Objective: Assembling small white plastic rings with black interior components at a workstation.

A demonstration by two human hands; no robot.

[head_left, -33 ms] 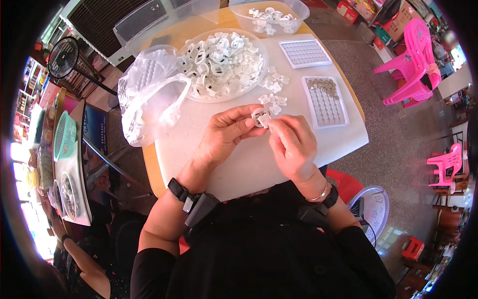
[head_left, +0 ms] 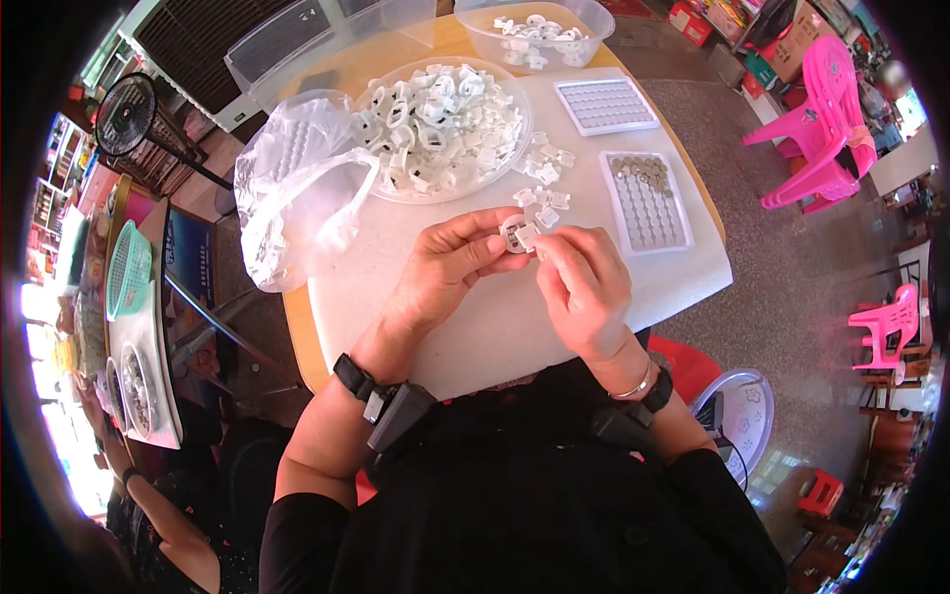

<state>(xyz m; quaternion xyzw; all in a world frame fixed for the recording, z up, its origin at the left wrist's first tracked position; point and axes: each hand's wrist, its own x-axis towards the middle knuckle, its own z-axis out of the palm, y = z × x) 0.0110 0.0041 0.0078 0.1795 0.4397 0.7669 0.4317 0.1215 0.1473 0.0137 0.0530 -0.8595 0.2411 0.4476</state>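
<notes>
- One round white part point(head_left: 509, 231), pinched by my left fingers point(head_left: 465, 232).
- Small white clip point(head_left: 527, 237) against that part, pinched by my right fingers point(head_left: 565, 263).
- Both above counter point(head_left: 304, 337), near loose white pieces point(head_left: 559, 200), left of gridded tray point(head_left: 653, 224).

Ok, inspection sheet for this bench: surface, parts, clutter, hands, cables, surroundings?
Surface: white sheet over wooden table.
Parts: heaped plate; bin with more white parts; two trays at right, the nearer holding grey discs at its far end.
Clutter: plastic bag left of plate; loose pieces beside it.
Hands: left hand holds round part; right hand pinches small piece at it, contact unclear.
Cables: thin dark cord by basin; ends unclear.
Surroundings: fan left; pink chairs right; another person's arm lower left.
</notes>
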